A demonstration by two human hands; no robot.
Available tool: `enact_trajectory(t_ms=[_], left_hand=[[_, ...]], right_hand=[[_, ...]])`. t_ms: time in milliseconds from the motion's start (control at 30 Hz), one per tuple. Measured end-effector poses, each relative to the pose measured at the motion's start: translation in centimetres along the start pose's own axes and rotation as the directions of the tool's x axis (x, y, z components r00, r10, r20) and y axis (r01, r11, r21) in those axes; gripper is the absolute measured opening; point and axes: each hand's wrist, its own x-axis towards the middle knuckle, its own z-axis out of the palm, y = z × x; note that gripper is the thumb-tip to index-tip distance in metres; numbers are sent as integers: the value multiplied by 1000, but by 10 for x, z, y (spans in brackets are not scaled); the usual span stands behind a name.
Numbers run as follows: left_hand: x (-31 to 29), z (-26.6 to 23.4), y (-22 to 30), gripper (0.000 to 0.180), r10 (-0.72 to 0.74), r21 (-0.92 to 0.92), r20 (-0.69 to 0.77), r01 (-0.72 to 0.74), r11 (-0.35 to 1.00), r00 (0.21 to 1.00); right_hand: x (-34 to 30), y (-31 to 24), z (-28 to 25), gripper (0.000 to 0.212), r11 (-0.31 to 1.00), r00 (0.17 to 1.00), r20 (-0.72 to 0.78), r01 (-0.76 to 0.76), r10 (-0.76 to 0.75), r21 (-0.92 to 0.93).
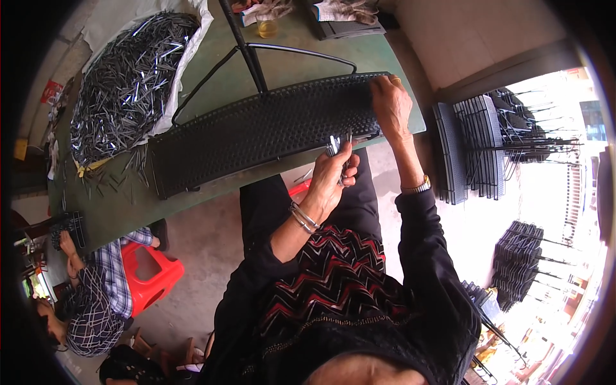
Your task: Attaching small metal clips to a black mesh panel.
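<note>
A long black perforated metal panel [256, 131] lies along the table's near edge, slightly curved in this view. A black rod frame [250, 61] with a post stands at its far side. My right hand [393, 106] is closed over the panel's right end, its fingertips hidden at the rim. Just below the panel's near edge, my left hand [330, 173] grips what look like pliers [333, 145]. Their silver jaws point up toward the panel near its right end; whether they touch it I cannot tell.
Thin dark metal strips [131, 83] are heaped in a white sack at the far left; some lie loose beside the panel. Gloves [346, 11] and a cup [267, 29] sit at the back. A co-worker [96, 314] sits near a red stool [151, 276]. Black racks [471, 147] are stacked right.
</note>
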Motion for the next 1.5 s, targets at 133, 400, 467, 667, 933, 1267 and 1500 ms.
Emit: enact_trajectory(t_ms=[133, 400, 467, 667, 933, 1267, 1500], left_hand=[[-2, 0, 2, 20, 23, 19, 1, -23, 1000, 1000], [0, 3, 1, 23, 130, 47, 31, -131, 990, 991], [-2, 6, 2, 23, 140, 55, 29, -141, 988, 990], [-4, 9, 1, 21, 185, 88, -17, -183, 979, 983], [-7, 10, 4, 21, 184, 129, -31, -178, 976, 983], [-6, 7, 2, 18, 149, 271, 25, -150, 951, 989], [-6, 6, 1, 19, 200, 310, 19, -196, 930, 980]], right_hand=[[-4, -1, -6, 16, 1000, 998, -55, -11, 10, -19], [-7, 7, -11, 23, 996, 995, -67, -79, 75, -49], [-5, 8, -14, 23, 995, 996, -46, -79, 76, -66], [-9, 8, -10, 19, 996, 1000, -14, 11, -13, -88], [-22, -3, -50, 34, 884, 950, 311, -166, 25, 437], [-46, -16, -75, 20, 694, 671, 736, -489, -87, 528], [-50, -19, -76, 21, 612, 672, 739, -566, -46, 553]])
